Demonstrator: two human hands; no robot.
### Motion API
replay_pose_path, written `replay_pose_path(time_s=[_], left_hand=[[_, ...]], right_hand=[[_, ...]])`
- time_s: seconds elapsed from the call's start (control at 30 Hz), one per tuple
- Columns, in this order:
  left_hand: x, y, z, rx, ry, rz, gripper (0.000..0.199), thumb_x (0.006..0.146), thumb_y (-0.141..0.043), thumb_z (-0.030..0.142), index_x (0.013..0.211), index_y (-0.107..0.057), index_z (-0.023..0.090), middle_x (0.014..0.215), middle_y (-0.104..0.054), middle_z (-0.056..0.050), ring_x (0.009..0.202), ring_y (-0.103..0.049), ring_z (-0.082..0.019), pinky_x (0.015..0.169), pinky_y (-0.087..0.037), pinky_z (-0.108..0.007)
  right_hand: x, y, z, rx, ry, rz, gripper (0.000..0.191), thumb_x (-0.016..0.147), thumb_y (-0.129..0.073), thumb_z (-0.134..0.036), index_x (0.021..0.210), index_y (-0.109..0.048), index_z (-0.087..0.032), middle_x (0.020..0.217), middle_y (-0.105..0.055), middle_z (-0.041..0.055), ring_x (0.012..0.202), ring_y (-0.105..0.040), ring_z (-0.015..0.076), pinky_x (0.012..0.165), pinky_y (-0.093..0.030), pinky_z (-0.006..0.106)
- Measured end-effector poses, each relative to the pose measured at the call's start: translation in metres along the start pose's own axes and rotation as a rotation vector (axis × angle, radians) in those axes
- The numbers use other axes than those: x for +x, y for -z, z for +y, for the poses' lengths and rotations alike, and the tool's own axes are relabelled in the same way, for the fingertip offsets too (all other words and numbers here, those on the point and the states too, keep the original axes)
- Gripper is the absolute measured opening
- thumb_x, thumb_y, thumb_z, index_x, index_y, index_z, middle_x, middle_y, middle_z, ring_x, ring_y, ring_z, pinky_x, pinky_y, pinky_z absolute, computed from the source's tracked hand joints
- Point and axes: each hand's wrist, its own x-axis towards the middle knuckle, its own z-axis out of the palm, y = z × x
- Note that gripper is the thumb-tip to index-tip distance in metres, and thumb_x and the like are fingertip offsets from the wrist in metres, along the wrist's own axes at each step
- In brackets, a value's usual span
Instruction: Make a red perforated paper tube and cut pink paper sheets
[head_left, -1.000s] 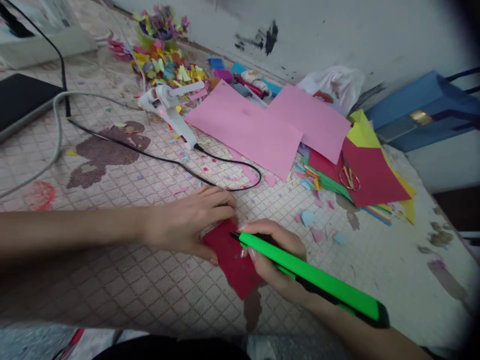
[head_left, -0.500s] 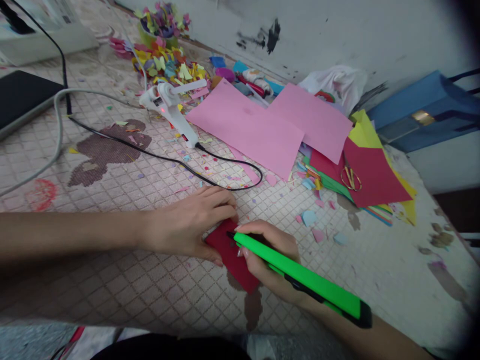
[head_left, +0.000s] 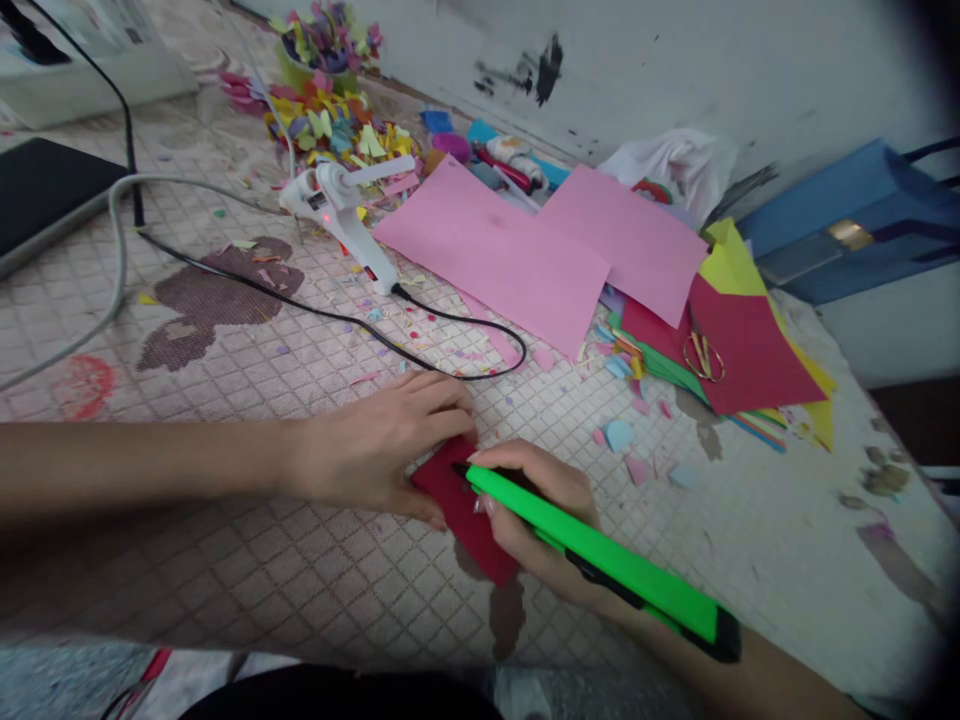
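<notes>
A small piece of red paper [head_left: 480,545] lies on the patterned tablecloth in front of me. My left hand [head_left: 401,435] holds it down at its upper left, with the fingers curled over the far end and the thumb along the near edge. In my right hand [head_left: 544,510] is a bright green pen [head_left: 600,550] with black parts, pinched between thumb and fingers. Its dark tip rests at the paper's surface, close to my left fingers. Part of the paper is hidden under both hands.
Beyond my hands stand a white glue gun [head_left: 345,225] and its black cable [head_left: 465,320]. Pink sheets [head_left: 502,260], a red sheet [head_left: 750,350] with scissors [head_left: 703,357], and paper scraps [head_left: 619,435] lie around. A blue bag [head_left: 855,225] is at right.
Almost nothing differs. The pen has shifted very slightly, with its tip still at the red paper; my left hand stays in place.
</notes>
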Motion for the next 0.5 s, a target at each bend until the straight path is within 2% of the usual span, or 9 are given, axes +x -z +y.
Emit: replay_pose_path(time_s=[0.13,0.2,0.33,0.4,0.5], left_hand=[[0.0,0.001,0.0,0.006,0.013,-0.013,0.048,0.074,-0.071,0.049,0.106,-0.056,0.017,0.11,-0.053,-0.01,0.102,-0.048,-0.026,0.09,-0.041,-0.043],[0.001,0.001,0.001,0.004,0.02,-0.016,0.047,0.074,-0.071,0.05,0.105,-0.057,0.017,0.109,-0.053,-0.01,0.102,-0.048,-0.026,0.09,-0.041,-0.042],[0.001,-0.001,0.001,0.01,0.012,0.007,0.048,0.072,-0.073,0.049,0.104,-0.057,0.017,0.108,-0.053,-0.01,0.101,-0.05,-0.026,0.09,-0.042,-0.042],[0.001,-0.002,0.002,0.029,0.023,0.033,0.049,0.071,-0.073,0.049,0.103,-0.057,0.016,0.108,-0.054,-0.01,0.1,-0.05,-0.026,0.089,-0.043,-0.042],[0.001,-0.003,0.003,0.058,0.044,0.061,0.05,0.07,-0.073,0.049,0.103,-0.055,0.015,0.108,-0.054,-0.012,0.098,-0.05,-0.027,0.086,-0.044,-0.043]], right_hand=[[0.0,0.001,0.004,0.012,-0.037,-0.031,0.021,0.08,-0.057,-0.012,0.099,-0.063,-0.02,0.084,-0.067,0.0023,0.074,-0.064,0.0147,0.067,-0.051,0.028],[-0.001,0.003,0.005,0.033,-0.011,-0.045,0.023,0.08,-0.057,-0.011,0.101,-0.063,-0.019,0.085,-0.067,0.0026,0.075,-0.064,0.0147,0.067,-0.051,0.028],[-0.002,0.01,0.003,0.074,0.097,0.051,0.031,0.079,-0.056,-0.008,0.107,-0.061,-0.02,0.092,-0.068,0.0044,0.079,-0.065,0.0157,0.071,-0.054,0.03],[-0.004,0.011,0.0,0.083,0.059,0.099,0.03,0.079,-0.057,-0.009,0.107,-0.061,-0.02,0.092,-0.069,0.0043,0.078,-0.066,0.0161,0.07,-0.055,0.031],[-0.005,0.007,-0.002,0.086,-0.032,0.106,0.025,0.079,-0.057,-0.01,0.101,-0.062,-0.021,0.085,-0.069,0.0024,0.072,-0.066,0.0153,0.064,-0.054,0.029]])
